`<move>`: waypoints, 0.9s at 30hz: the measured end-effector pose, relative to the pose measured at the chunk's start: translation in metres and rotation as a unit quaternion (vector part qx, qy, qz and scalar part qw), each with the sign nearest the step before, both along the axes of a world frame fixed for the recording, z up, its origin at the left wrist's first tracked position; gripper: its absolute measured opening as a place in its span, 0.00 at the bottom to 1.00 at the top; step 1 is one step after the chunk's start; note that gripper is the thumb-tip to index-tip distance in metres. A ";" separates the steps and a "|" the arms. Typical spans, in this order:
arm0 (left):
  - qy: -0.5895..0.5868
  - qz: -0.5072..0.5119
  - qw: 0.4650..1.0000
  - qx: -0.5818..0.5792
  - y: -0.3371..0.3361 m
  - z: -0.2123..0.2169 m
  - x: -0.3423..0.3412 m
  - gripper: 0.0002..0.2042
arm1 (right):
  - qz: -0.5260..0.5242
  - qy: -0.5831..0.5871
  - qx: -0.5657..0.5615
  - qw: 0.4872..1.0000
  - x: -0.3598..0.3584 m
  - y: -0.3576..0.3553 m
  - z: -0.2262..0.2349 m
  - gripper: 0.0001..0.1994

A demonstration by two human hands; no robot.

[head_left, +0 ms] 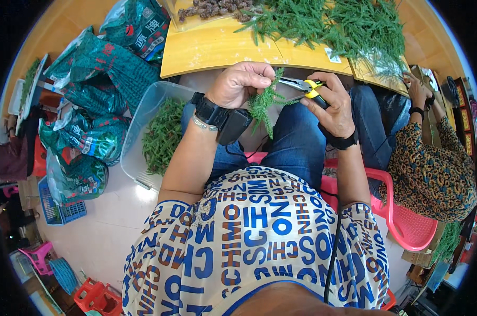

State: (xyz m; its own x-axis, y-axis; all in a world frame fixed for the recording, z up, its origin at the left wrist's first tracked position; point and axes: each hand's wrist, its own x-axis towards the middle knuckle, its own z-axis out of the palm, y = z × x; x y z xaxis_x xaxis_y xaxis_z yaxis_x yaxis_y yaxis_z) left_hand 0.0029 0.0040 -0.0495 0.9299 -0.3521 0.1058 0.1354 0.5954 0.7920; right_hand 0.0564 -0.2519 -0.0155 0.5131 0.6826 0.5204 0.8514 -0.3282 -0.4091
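My left hand (232, 88) is closed, pinching a green artificial pine sprig (265, 109) near its top between thumb and fingers. The sprig hangs down over my lap, its needles spreading below the fingers. In my right hand (336, 111) is a pair of pliers (316, 94) with yellow and black handles. Their metal jaws point left and reach the upper part of the sprig. Whether the jaws grip its stem I cannot tell. Both hands are held just in front of the table's near edge.
On the yellow table (207, 52) lie a heap of green sprigs (365, 31) and pine cones (217, 8). A clear plastic bin (130, 142) of sprigs stands at my left, beside stuffed dark green bags (117, 73) and a blue basket (65, 210). Another person (433, 163) sits close on my right.
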 end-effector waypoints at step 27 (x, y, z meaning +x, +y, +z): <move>-0.055 0.077 0.985 0.142 -0.008 0.011 -0.003 0.07 | -0.034 0.024 0.009 0.999 -0.004 0.000 -0.008 0.12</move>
